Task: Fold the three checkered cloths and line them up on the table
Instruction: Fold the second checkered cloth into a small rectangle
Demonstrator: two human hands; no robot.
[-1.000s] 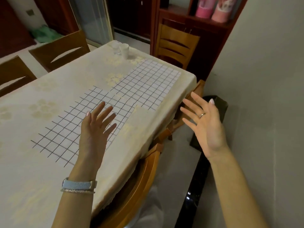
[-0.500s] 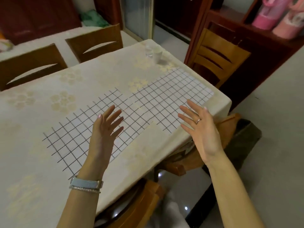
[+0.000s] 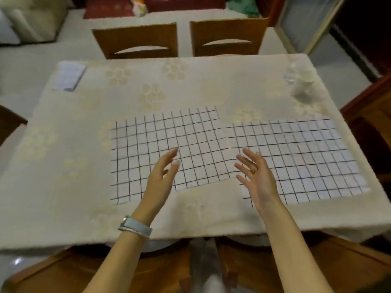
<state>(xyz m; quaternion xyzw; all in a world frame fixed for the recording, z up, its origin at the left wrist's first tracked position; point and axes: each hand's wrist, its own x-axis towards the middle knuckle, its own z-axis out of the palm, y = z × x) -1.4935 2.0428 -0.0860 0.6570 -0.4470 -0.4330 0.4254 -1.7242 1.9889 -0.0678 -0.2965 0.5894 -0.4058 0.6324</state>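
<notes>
— What do we see from the head view?

— Two checkered cloths lie flat on the bench point(image 3: 63, 187), side by side and nearly touching: the left cloth point(image 3: 148, 144) at the middle, the right cloth point(image 3: 306, 157) toward the right edge. A small folded cloth point(image 3: 68, 76) sits at the far left corner.

— And our hands?

— Both hang above the cloths' near edges, fingers spread wide, each grip holding nothing. Our left hand point(image 3: 163, 176) is over the left cloth, our right hand point(image 3: 257, 176) over the right one's left end. Two chairs point(image 3: 137, 39) stand beyond.
</notes>
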